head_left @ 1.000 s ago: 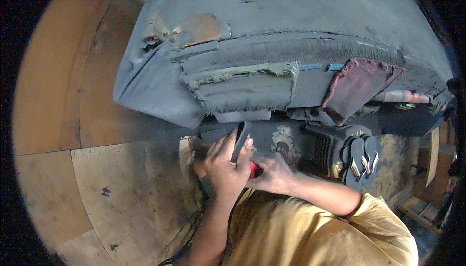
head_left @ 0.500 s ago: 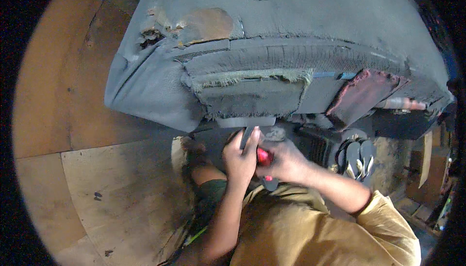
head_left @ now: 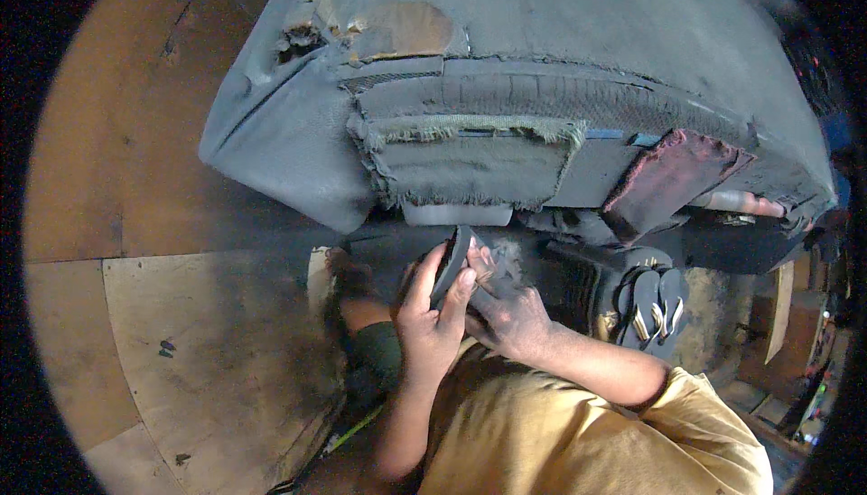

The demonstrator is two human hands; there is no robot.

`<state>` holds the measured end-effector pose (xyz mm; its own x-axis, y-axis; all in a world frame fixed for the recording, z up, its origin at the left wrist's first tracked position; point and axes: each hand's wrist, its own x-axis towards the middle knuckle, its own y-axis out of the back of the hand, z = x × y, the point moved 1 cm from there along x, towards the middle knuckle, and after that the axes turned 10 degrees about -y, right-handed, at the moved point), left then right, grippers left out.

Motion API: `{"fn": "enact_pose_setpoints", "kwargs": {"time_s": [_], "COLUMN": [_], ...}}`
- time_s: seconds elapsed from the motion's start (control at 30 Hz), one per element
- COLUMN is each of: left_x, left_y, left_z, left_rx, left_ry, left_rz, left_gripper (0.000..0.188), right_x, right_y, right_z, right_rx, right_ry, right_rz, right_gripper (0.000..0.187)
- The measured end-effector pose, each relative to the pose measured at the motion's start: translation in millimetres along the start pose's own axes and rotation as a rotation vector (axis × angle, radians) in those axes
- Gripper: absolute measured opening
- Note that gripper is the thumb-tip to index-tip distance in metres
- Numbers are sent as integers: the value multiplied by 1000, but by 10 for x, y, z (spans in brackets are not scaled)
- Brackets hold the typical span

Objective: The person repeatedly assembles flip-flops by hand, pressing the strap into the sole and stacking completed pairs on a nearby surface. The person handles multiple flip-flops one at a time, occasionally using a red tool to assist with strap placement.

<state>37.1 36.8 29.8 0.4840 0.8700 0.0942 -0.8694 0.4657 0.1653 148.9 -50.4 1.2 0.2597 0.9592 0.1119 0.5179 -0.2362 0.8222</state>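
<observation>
A dark flip-flop (head_left: 453,265) is held up on its edge in front of my body, just below the dusty grey housing. My left hand (head_left: 424,314) wraps its outer side, the thumb resting against the near face. From the right my right hand (head_left: 513,319), coated in grey dust, reaches in with bent fingers and grips the same flip-flop lower down. My hands hide much of the sole, and its strap cannot be made out.
The large grey housing (head_left: 578,34) spans the far side, with a frayed cloth flap (head_left: 470,170) and a red-edged cloth (head_left: 673,179) hanging on its front. Dark flip-flops with pale straps (head_left: 652,305) are stacked to the right. Plywood sheeting (head_left: 226,341) lies left.
The red part that showed between my hands is out of sight. The flip-flop has turned, showing more of its dark edge. My right hand has shifted slightly down and left.
</observation>
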Motion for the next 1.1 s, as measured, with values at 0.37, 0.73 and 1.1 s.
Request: {"fn": "enact_pose_setpoints", "kwargs": {"time_s": [0.37, 0.73, 1.1], "left_x": [373, -146, -402], "left_y": [-73, -405, -183], "left_z": [78, -122, 459], "left_rx": [446, -257, -133], "left_ry": [-95, 106, -65], "left_rz": [-94, 212, 435], "left_gripper": [26, 22, 30], "right_x": [178, 57, 275], "right_y": [223, 410, 531], "right_z": [-147, 94, -62], "right_rx": [278, -375, -363], "right_ry": [-343, 60, 443], "right_rz": [-511, -108, -134], "right_gripper": [73, 57, 63]}}
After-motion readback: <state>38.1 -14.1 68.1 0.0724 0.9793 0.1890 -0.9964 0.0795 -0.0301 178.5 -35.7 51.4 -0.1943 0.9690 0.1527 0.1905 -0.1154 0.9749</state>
